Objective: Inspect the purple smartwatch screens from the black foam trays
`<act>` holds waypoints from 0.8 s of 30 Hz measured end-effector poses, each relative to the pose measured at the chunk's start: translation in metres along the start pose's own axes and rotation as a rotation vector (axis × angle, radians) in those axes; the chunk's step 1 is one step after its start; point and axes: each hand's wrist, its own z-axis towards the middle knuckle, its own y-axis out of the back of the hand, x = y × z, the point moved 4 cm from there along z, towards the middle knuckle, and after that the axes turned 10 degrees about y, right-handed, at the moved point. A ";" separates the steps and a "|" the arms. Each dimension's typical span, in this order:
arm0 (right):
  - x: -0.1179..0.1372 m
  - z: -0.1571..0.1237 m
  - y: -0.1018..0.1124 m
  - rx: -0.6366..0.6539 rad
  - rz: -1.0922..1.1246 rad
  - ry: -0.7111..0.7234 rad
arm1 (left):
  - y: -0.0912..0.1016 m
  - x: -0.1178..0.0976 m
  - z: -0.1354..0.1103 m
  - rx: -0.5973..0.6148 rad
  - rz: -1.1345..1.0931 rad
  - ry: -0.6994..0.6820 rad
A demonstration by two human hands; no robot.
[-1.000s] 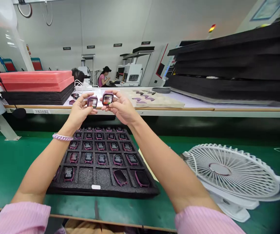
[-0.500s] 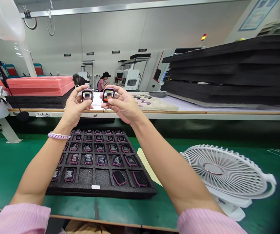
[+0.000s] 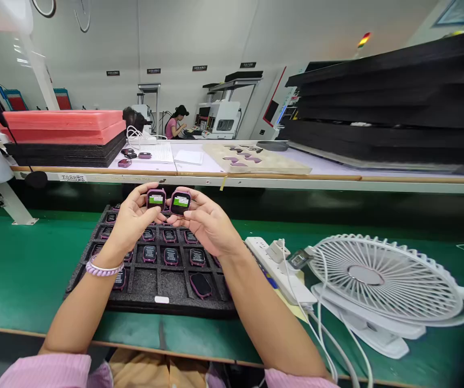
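I see my left hand (image 3: 132, 220) pinching one purple watch body (image 3: 156, 199) by its edges, my right hand (image 3: 207, 223) gripping a second watch body (image 3: 180, 202) just beside it, screens lit green, both above the black foam tray (image 3: 151, 299).

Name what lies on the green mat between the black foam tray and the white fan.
A white power strip with plugs and white cables, seen in the head view.
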 end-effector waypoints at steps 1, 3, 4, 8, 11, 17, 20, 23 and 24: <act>-0.001 0.000 0.001 -0.002 -0.002 0.001 | 0.000 0.001 0.000 -0.006 0.004 0.000; -0.004 0.001 0.003 -0.002 0.001 -0.003 | 0.001 0.001 0.000 -0.021 0.017 -0.003; -0.006 0.001 0.004 -0.005 0.003 -0.006 | 0.001 0.001 0.000 -0.027 0.025 -0.006; -0.009 0.000 0.008 -0.029 0.003 -0.008 | 0.000 0.002 -0.002 -0.031 0.045 -0.014; -0.010 -0.001 0.009 -0.024 0.020 -0.012 | -0.002 0.004 -0.002 -0.002 0.035 -0.007; -0.011 -0.001 0.011 -0.025 0.025 -0.024 | -0.004 0.008 0.000 0.000 0.017 0.047; -0.012 -0.001 0.013 -0.041 0.000 -0.017 | -0.006 0.009 0.000 0.000 0.029 0.056; -0.012 -0.002 0.015 -0.066 -0.015 -0.005 | -0.006 0.009 -0.001 0.006 0.043 0.048; -0.012 -0.002 0.016 -0.071 -0.016 -0.004 | -0.006 0.009 -0.001 0.005 0.045 0.048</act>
